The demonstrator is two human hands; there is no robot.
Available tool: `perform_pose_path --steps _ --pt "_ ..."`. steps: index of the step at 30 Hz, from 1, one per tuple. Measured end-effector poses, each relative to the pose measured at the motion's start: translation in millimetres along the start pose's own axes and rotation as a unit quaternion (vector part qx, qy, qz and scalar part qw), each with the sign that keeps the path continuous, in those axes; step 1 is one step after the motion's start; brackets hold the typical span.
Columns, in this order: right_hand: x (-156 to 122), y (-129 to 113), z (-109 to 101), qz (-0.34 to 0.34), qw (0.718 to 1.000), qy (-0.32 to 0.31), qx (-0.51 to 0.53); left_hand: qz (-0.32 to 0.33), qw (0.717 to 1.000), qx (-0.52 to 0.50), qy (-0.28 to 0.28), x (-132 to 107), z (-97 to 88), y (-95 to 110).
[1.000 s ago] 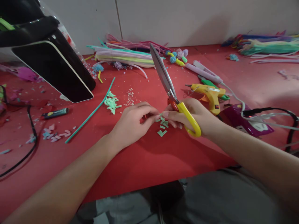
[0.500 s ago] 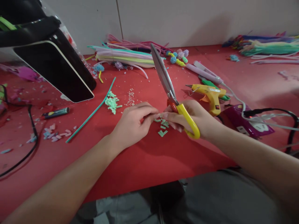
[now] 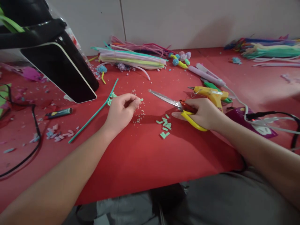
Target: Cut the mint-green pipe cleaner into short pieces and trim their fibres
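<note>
My left hand [image 3: 122, 110] is curled over the red table [image 3: 145, 162], its fingertips pinching a small mint-green piece beside a small pile of the same bits. A long teal pipe cleaner [image 3: 93, 115] lies just left of it. My right hand [image 3: 203, 113] grips the yellow handles of the scissors [image 3: 174, 103], which lie low and nearly flat, blades shut and pointing left. A cluster of short mint-green cut pieces [image 3: 164, 126] sits on the table between my hands.
A yellow glue gun [image 3: 209, 93], a lilac tool [image 3: 205, 75] and a purple power strip [image 3: 255, 123] with cables lie right of my right hand. Bundled pipe cleaners [image 3: 131, 57] lie by the back wall. A black slanted device [image 3: 58, 67] stands at left.
My hands have parted. The scissors swung down from upright to nearly flat. My left hand moved left and away with a small green piece in its fingertips.
</note>
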State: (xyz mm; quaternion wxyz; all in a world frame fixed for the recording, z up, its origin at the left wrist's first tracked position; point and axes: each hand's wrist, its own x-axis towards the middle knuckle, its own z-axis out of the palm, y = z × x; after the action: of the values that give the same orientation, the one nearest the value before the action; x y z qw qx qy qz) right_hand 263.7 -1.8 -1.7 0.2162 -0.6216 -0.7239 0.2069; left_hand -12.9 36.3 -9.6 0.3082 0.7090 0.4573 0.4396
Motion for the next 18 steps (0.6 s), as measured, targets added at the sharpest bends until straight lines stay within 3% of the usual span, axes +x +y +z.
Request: perform_pose_path --steps 18 --pt "5.2 -5.5 0.2 0.016 0.995 -0.056 -0.085 0.043 0.999 -0.003 0.019 -0.9 -2.2 1.8"
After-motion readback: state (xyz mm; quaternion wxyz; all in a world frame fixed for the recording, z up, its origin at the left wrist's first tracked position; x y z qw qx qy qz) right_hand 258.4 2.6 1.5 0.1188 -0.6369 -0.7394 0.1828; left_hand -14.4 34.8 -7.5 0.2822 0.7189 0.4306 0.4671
